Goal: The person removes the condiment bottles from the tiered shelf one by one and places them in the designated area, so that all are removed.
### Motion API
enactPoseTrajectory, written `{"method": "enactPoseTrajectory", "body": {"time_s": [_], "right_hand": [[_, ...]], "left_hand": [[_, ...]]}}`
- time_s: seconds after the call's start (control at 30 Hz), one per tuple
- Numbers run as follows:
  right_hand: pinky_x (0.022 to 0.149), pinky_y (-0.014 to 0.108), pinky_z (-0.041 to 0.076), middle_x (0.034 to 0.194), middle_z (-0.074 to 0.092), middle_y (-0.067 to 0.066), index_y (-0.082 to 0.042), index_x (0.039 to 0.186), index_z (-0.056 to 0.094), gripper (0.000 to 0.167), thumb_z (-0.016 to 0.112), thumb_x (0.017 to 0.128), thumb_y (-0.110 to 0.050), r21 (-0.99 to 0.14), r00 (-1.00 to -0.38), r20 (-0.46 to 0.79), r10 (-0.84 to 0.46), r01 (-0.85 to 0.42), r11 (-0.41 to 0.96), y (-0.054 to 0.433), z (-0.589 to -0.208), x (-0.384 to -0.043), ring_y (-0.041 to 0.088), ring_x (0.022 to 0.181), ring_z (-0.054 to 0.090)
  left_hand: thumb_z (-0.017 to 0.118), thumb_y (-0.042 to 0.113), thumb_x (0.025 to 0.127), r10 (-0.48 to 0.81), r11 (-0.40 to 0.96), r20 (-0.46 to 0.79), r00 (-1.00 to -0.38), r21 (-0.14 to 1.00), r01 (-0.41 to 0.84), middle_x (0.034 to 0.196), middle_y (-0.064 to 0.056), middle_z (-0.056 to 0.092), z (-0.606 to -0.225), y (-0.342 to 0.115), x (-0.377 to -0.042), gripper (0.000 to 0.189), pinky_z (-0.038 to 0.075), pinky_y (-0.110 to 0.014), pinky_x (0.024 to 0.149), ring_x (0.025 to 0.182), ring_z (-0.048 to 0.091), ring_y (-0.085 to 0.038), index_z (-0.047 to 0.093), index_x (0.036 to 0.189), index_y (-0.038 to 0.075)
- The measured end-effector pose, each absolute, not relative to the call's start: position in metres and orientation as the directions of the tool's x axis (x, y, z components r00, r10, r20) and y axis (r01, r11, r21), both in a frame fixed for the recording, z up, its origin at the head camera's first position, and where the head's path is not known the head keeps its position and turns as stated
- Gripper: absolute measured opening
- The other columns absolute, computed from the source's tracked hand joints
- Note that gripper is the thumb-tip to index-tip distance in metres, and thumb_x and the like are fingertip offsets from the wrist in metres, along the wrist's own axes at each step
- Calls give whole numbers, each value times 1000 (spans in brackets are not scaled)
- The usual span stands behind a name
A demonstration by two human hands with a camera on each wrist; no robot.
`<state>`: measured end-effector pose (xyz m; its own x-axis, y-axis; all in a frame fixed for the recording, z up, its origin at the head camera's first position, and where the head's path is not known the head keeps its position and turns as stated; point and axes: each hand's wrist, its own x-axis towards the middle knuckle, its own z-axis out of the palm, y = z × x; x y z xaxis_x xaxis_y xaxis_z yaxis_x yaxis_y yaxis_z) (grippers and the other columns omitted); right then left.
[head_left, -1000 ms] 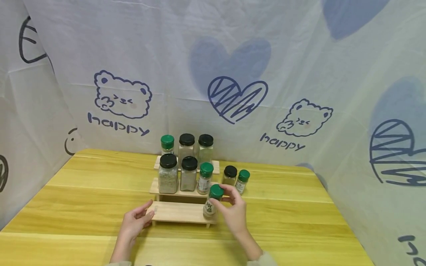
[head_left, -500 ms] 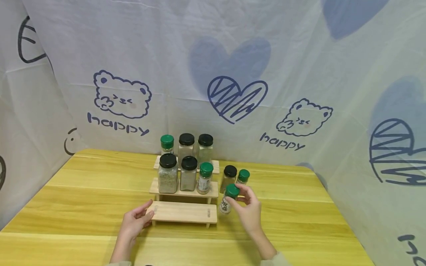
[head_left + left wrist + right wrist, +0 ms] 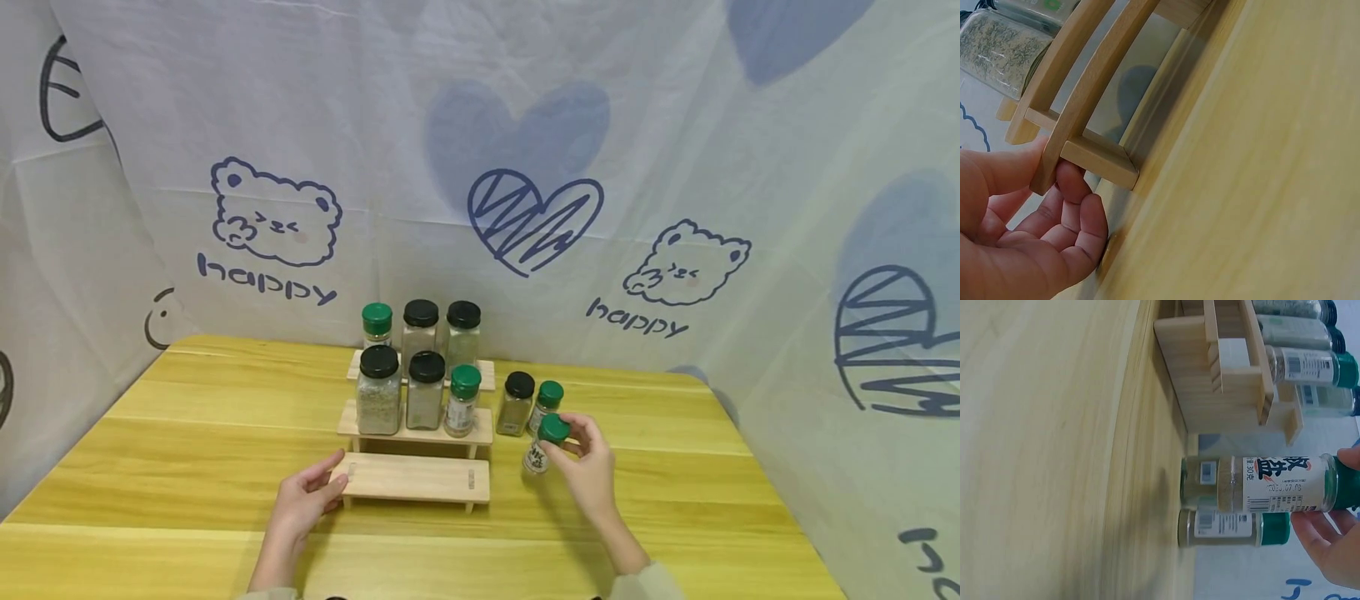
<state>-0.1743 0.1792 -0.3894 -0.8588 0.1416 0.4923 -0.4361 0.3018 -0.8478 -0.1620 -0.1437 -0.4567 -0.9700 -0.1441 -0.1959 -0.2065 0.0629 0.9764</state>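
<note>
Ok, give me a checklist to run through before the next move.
1. Right hand gripping the held jar by its cap: ok.
2. Held jar roughly upright: ok.
3. Left hand gripping the bottom shelf at its left end: ok.
4. Three jars on the middle shelf upright: ok.
5. Space just behind the held jar free: not ok; a black-capped jar and a green-capped jar stand there.
6. Held jar apart from that green-capped jar: cannot tell; they overlap in the head view.
</note>
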Motion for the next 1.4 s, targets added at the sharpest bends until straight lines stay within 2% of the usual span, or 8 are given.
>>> {"method": "enactPoseTrajectory", "body": {"time_s": [0.13, 0.5, 0.6, 0.77, 0.97, 1.2, 1.4], "right_hand": [[68, 22, 50, 92, 58, 24, 16, 99, 52, 34, 66, 68, 18, -858, -867, 476, 149, -420, 297, 185, -392, -179, 14, 82, 56], [68, 17, 49, 94, 59, 24, 12, 102, 54, 37, 69, 68, 13, -889, -884, 418, 211, -350, 294, 209, -415, -209, 9, 81, 56], [69, 17, 48, 92, 59, 22, 11, 102, 54, 37, 69, 68, 12, -901, -893, 387, 230, -314, 299, 213, -416, -215, 8, 80, 55], [67, 14, 47, 94, 58, 25, 12, 102, 54, 37, 68, 68, 13, -911, -902, 355, 244, -276, 305, 220, -417, -224, 13, 81, 55], [69, 14, 47, 96, 58, 25, 12, 104, 53, 38, 68, 69, 14, -911, -902, 342, 263, -250, 327, 225, -418, -233, 11, 81, 54], [72, 14, 47, 103, 57, 28, 12, 105, 52, 39, 66, 68, 16, -912, -901, 330, 281, -228, 340, 231, -423, -246, 13, 84, 53], [74, 14, 46, 107, 55, 28, 12, 107, 51, 41, 64, 69, 17, -926, -914, 287, 287, -189, 326, 234, -424, -255, 19, 90, 53]], "left_hand": [[60, 8, 86, -156, 63, -191, -969, 977, -202, 126, -31, 39, -459, -144, -163, 45, 49, -26, 68, 89, 53, -13, 44, 126, 0], [60, 10, 86, -148, 72, -200, -968, 974, -213, 129, -31, 37, -455, -145, -163, 45, 50, -27, 70, 100, 50, -22, 43, 128, 0], [58, 7, 87, -155, 73, -202, -967, 974, -215, 128, -30, 38, -454, -145, -162, 44, 49, -25, 69, 95, 51, -17, 43, 128, 0], [58, 3, 86, -168, 64, -190, -967, 977, -203, 124, -30, 42, -454, -145, -161, 43, 49, -23, 68, 85, 51, -7, 44, 126, -2], [58, 1, 86, -166, 58, -191, -967, 977, -203, 123, -29, 43, -455, -144, -162, 42, 49, -22, 68, 88, 50, -10, 44, 126, -2], [57, 5, 87, -140, 59, -194, -971, 977, -204, 129, -30, 36, -455, -144, -161, 44, 49, -25, 72, 108, 43, -28, 42, 128, -2], [57, 4, 87, -138, 56, -198, -970, 977, -208, 129, -29, 37, -455, -144, -161, 44, 49, -26, 73, 107, 44, -28, 42, 128, -1]]}}
